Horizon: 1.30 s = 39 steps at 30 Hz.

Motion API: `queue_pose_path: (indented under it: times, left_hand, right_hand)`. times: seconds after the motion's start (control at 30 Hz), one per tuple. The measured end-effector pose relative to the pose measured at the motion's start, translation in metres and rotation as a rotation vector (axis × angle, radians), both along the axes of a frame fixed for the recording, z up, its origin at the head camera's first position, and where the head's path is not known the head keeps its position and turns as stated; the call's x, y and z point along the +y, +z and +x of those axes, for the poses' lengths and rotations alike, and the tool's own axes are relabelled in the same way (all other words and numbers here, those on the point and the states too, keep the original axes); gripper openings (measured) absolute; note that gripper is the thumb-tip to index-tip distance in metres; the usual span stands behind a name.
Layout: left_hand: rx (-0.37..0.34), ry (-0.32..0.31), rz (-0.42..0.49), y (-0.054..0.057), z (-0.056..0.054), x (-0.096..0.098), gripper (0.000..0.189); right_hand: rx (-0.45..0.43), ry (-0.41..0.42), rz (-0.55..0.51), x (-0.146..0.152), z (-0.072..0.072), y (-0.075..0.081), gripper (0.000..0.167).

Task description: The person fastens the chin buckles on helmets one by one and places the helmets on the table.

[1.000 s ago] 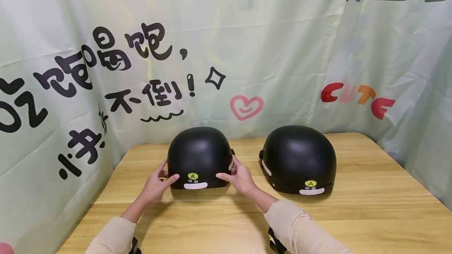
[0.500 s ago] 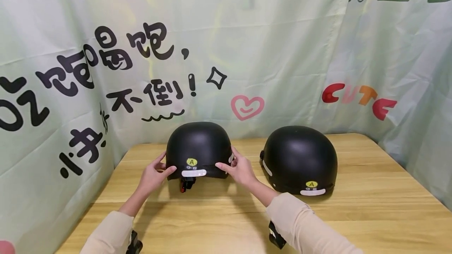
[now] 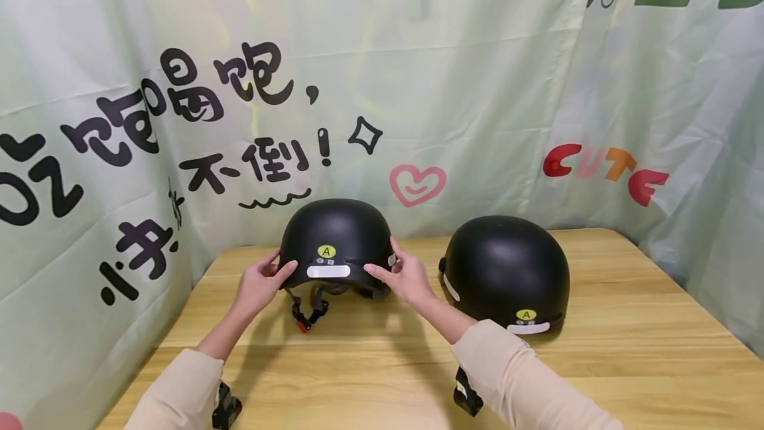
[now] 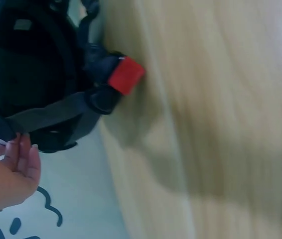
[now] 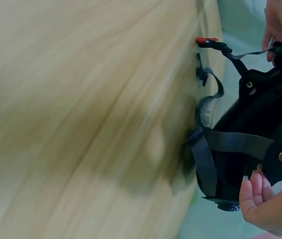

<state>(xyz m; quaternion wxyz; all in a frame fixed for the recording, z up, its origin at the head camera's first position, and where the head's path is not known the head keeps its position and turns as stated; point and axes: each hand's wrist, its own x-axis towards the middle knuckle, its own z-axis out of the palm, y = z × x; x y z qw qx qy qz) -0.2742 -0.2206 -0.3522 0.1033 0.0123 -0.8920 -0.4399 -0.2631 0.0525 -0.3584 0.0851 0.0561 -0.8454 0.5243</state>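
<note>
A matte black helmet with a yellow "A" sticker and a white strip hangs above the table, gripped at both sides. My left hand holds its left edge, thumb on the outer shell. The right hand grips the opposite edge in the same way. Below the rim dangles a chin strap with a red buckle. In the right wrist view the dark inside and grey straps show. A second black helmet stands on the table to the right.
The wooden table has rounded far corners. Behind and beside it hangs a pale printed curtain, close to the table's back edge. Black wrist devices are under the sleeves.
Both hands have raised the left helmet off the table, and its chin strap has come into sight beneath the rim. The right helmet has stayed in place.
</note>
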Motion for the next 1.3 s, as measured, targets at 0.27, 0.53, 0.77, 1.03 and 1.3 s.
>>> queue_pose_path:
  times: [0.27, 0.53, 0.77, 1.03, 1.3]
  left_hand:
    - [-0.026, -0.021, -0.033, 0.021, 0.003, 0.004, 0.068]
    - [-0.078, -0.069, -0.066, 0.038, 0.006, 0.008, 0.073]
    - [-0.17, -0.069, -0.03, 0.065, 0.012, 0.013, 0.08]
    - [-0.28, -0.099, 0.0, 0.089, 0.013, 0.014, 0.078]
    - [-0.333, -0.123, -0.078, 0.105, 0.01, 0.011, 0.078]
  right_hand:
    - [-0.02, -0.033, 0.007, 0.0, 0.0, 0.011, 0.074]
    - [-0.065, -0.061, -0.035, 0.001, 0.005, 0.021, 0.072]
    - [-0.154, -0.092, -0.07, 0.002, 0.01, 0.042, 0.074]
    - [-0.279, -0.093, -0.141, -0.001, 0.014, 0.064, 0.077]
    - [-0.363, -0.097, -0.181, 0.0, 0.011, 0.076, 0.07]
